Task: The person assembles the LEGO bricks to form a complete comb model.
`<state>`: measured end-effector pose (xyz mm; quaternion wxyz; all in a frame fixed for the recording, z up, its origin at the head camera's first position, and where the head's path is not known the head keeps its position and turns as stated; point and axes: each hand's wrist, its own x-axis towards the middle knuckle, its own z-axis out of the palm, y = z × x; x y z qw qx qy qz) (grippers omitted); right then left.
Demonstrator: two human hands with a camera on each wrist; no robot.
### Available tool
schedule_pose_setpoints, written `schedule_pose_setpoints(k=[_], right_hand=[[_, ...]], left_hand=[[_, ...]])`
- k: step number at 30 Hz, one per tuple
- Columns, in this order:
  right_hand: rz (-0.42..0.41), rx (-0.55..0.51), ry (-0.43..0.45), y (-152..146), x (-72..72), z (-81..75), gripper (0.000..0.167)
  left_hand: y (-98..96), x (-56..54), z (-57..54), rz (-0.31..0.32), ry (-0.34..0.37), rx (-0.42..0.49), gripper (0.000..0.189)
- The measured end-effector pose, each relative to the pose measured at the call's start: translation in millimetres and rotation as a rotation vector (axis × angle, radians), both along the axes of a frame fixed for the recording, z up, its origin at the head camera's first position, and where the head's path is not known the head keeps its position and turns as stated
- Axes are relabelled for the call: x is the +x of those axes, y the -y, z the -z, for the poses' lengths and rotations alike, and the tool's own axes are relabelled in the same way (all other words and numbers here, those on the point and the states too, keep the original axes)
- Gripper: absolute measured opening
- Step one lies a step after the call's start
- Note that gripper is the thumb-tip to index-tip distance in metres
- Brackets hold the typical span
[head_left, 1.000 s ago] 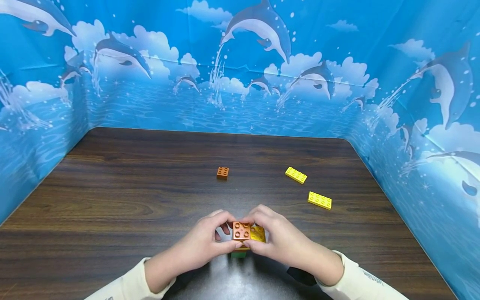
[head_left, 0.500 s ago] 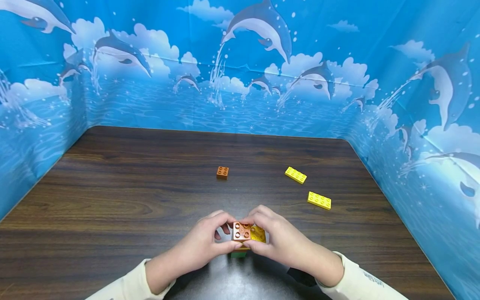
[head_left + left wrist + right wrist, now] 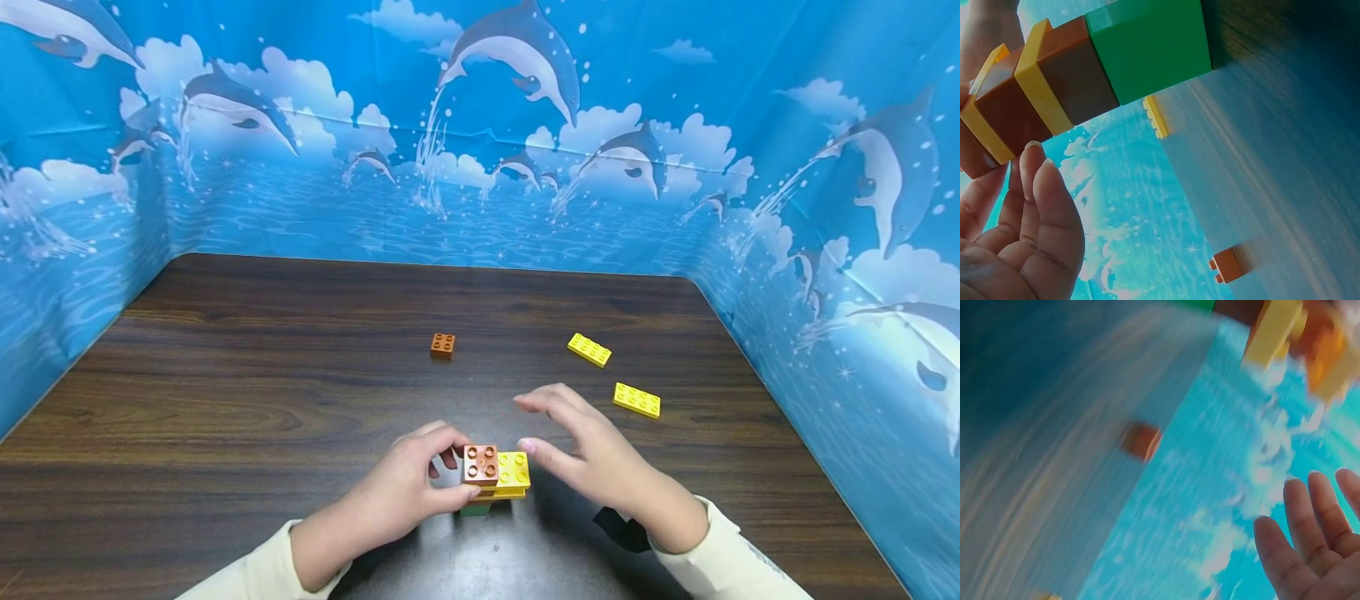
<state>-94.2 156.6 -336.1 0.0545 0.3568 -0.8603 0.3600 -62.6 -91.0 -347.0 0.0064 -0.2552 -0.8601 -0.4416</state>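
Left hand (image 3: 401, 475) pinches a probably light, rigid brick tower (image 3: 490, 476), best steadied below that grip; right hand (image 3: 600, 458) hovers spread beside.

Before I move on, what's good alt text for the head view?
A person's left hand grips a stack of brown, yellow and green toy building bricks at a dark wood-grain table; the right hand hovers beside it. Farther back lie a brown four-stud brick and two yellow eight-stud plates, before a dolphin-print backdrop.

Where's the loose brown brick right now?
In the head view, the loose brown brick sits on the table, left of the farther yellow plate and beyond the brick stack.
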Motion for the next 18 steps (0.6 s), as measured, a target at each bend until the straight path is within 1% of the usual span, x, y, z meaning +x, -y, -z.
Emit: schedule_pose_setpoints(k=[4, 7, 10, 15, 18], right_hand=[[0.112, -0.025, -0.003, -14.8, -11.5, 2.4, 0.043], [0.176, -0.028, -0.010, -24.1, -19.7, 5.9, 0.045], [0.227, -0.012, 0.004, -33.2, -28.4, 9.9, 0.047], [0.320, 0.054, 0.073, -50.6, -42.7, 16.6, 0.050], [0.379, 0.106, 0.148, -63.0, -52.0, 20.5, 0.052]], left_hand=[[-0.9, 0.4, 0.1, -0.009, 0.013, 0.006, 0.025], [-0.9, 0.7, 0.3, -0.016, 0.034, 0.001, 0.025], [-0.9, 0.8, 0.2, -0.017, 0.049, -0.006, 0.025], [-1.5, 0.6, 0.2, -0.017, 0.059, -0.009, 0.024], [-1.5, 0.4, 1.0, -0.013, 0.062, -0.003, 0.025]])
